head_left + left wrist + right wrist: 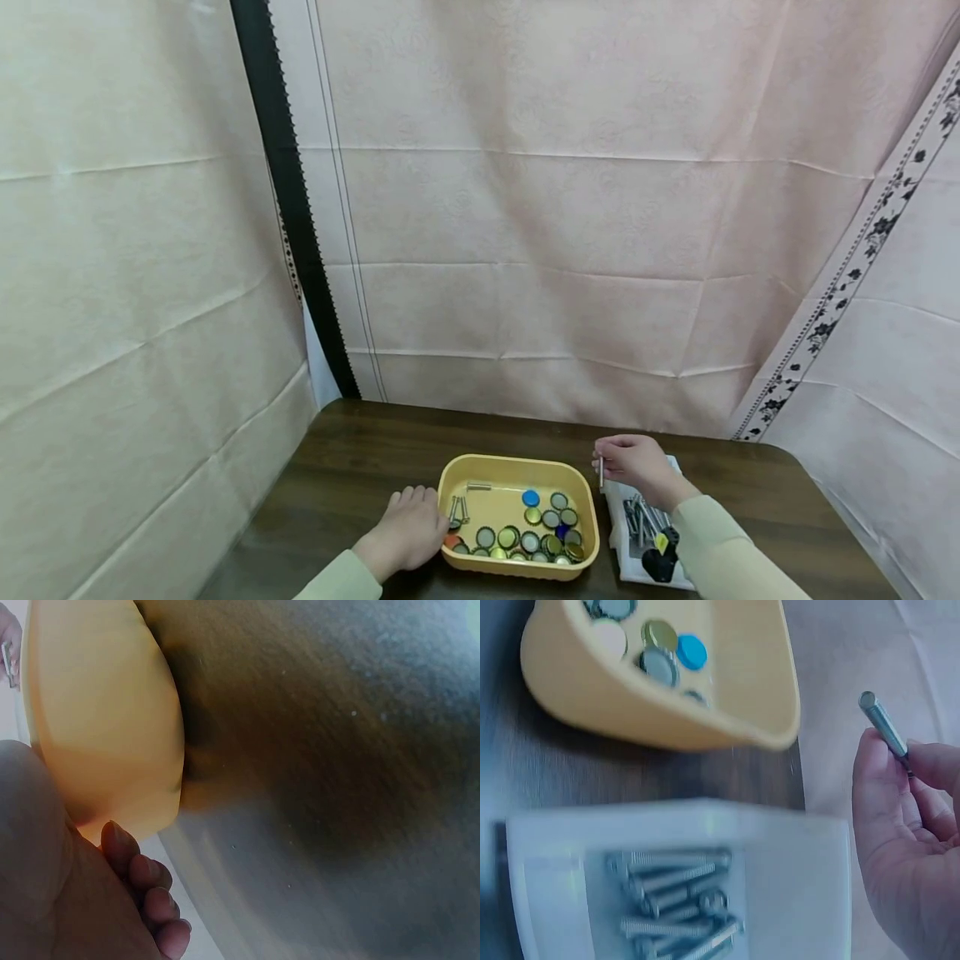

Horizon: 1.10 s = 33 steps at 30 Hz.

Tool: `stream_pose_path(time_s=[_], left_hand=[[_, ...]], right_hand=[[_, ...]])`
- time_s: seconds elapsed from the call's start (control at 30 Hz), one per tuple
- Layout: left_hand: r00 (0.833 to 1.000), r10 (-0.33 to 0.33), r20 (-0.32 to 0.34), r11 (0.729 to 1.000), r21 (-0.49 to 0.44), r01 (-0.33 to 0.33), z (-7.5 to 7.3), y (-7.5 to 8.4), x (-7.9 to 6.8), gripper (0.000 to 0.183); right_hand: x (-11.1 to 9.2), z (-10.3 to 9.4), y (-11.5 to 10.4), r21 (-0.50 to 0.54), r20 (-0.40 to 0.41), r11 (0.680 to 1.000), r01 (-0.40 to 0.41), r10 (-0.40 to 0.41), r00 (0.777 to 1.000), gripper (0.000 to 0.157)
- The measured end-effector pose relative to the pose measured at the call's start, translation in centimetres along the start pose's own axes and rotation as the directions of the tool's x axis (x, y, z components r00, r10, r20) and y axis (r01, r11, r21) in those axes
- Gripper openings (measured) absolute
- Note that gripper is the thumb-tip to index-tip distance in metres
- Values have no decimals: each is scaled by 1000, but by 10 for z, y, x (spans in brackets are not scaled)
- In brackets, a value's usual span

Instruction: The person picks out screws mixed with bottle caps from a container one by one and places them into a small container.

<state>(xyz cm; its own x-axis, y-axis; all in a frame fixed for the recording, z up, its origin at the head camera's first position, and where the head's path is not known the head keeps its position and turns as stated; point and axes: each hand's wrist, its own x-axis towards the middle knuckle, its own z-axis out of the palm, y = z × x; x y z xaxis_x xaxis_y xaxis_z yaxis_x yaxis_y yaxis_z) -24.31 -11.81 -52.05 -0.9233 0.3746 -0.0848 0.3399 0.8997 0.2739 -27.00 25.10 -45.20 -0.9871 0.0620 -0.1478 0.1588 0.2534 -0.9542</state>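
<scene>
My right hand [632, 463] pinches a metal bolt [885, 727] between thumb and fingertips, above the far end of a white tray [617, 533]. In the right wrist view, several more bolts [679, 881] lie in that tray. My left hand [411, 529] rests against the left side of a yellow basin [517, 567], its fingers loosely bent in the left wrist view. Inside the basin lie many bottle caps, one a light blue cap [531, 497], and a few bolts [478, 486] near the left and far sides.
A black piece with a yellow mark [660, 560] sits at the near end of the white tray. Both containers stand on a dark wooden table [360, 450]. Pale cloth [562, 250] hangs behind the table and along both sides.
</scene>
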Motion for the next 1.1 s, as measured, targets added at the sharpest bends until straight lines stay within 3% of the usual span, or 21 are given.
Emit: stream_pose_path(time_s=[0.2,0.47,0.87,1.1], left_hand=[[1000,-3,10,1000,-22,3,-2,0,-1,36],[1000,12,4,1000,-21,-11,-2,0,-2,33],[1000,10,5,999,-40,-9,-3,1,-2,32],[1000,9,4,1000,-17,-9,-3,1,-1,35]], right_hand=[[-3,-26,7,-57,-14,998,-17,16,1000,35],[-6,-47,21,-94,-23,994,-50,48,999,34],[-8,-57,33,-189,-50,977,-93,85,995,28],[-9,-58,36,-287,-86,957,-42,17,996,26]])
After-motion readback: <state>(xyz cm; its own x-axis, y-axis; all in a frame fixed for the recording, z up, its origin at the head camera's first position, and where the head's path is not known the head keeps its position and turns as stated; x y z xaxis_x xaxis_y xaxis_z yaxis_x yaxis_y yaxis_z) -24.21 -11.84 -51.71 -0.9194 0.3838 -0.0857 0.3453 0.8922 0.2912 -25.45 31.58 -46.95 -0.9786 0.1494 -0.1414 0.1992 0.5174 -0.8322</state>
